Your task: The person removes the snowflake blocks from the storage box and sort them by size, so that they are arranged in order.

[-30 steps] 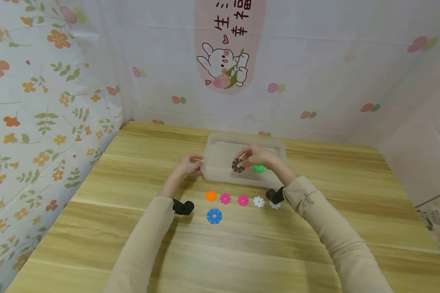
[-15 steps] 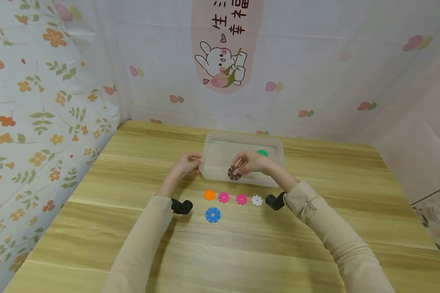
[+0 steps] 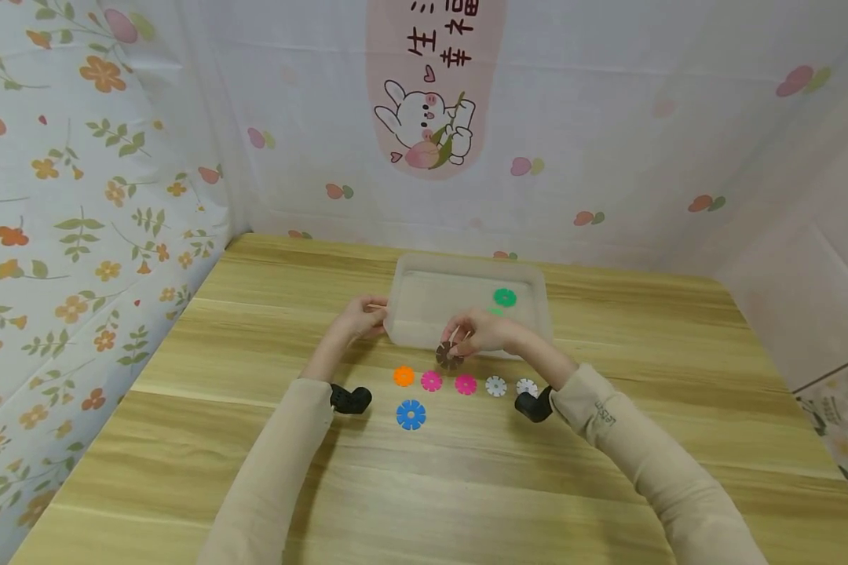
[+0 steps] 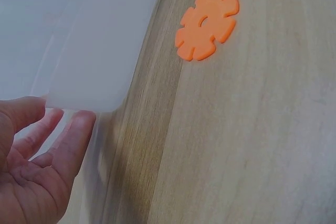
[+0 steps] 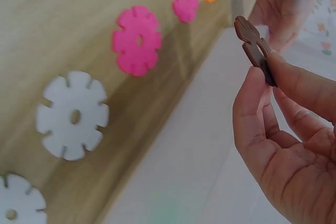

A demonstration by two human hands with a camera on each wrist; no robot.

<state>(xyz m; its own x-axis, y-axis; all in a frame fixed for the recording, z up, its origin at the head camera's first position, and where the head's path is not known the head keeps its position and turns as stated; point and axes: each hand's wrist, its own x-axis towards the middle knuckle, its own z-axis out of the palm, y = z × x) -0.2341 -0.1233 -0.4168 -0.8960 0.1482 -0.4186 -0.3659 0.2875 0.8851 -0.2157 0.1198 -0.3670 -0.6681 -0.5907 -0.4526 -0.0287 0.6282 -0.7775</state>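
My right hand (image 3: 482, 330) pinches a brown notched plastic disc (image 3: 449, 355) between thumb and fingers. It holds the disc near the front edge of the clear plastic box (image 3: 410, 336). In the right wrist view, the brown disc (image 5: 253, 46) is tilted nearly edge-on. My left hand (image 3: 362, 316) touches the box's left end, and in the left wrist view its fingertips meet the box's corner. Two green discs, one of them bright green (image 3: 495, 311) and partly hidden by my right hand, and one darker green (image 3: 505, 297), lie in the box.
Before the box runs a row of notched discs: orange (image 3: 404, 376), pink (image 3: 432, 380), another pink (image 3: 466, 384), white (image 3: 496, 386) and a second white (image 3: 527, 388). Nearer lies a blue disc (image 3: 411, 414). A patterned cloth (image 3: 579, 141) hangs behind the table.
My right hand has brought the brown disc from over the box toward its front edge, closer to the row. The darker green disc has come into sight. My left hand stays at the box.
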